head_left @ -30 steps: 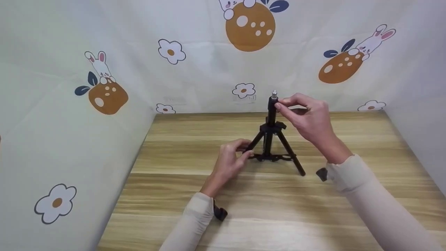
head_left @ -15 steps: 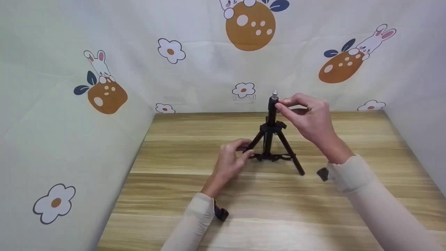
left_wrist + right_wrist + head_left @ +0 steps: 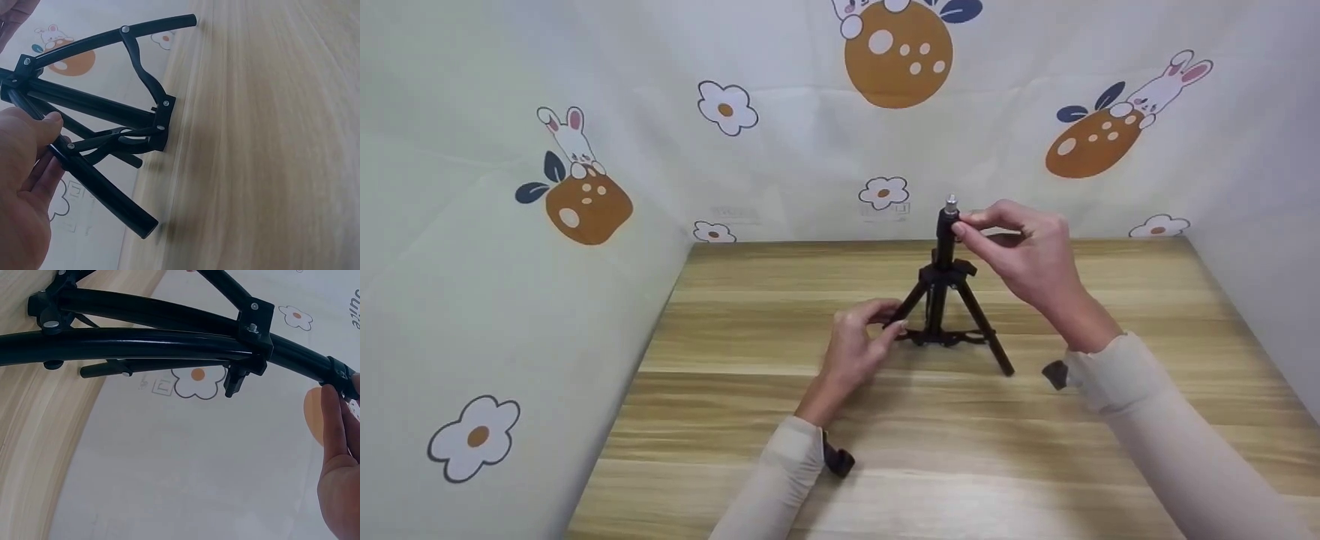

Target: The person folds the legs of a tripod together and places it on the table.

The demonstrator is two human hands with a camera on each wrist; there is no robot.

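Observation:
A small black tripod stand [image 3: 936, 307] stands upright with its legs spread, a silver screw tip [image 3: 951, 202] on top. My left hand [image 3: 857, 345] pinches one leg low down, at the left side; in the left wrist view the thumb and fingers of that hand [image 3: 28, 174] lie round the leg near a brace joint. Up at the collar below the screw tip, my right hand [image 3: 1027, 251] pinches the side of the post between thumb and forefinger. The right wrist view has the right hand [image 3: 340, 450] at its right edge, partly cut off, at that collar.
The stand is on a wood-grain table [image 3: 720, 420]. Behind and beside it hangs a pale cloth [image 3: 787, 165] printed with rabbits, oranges and flowers. Dark wrist-worn pieces hang from both sleeves.
Both hands keep their places on the stand. Its front right leg has shifted very slightly left, and the head view has moved a little.

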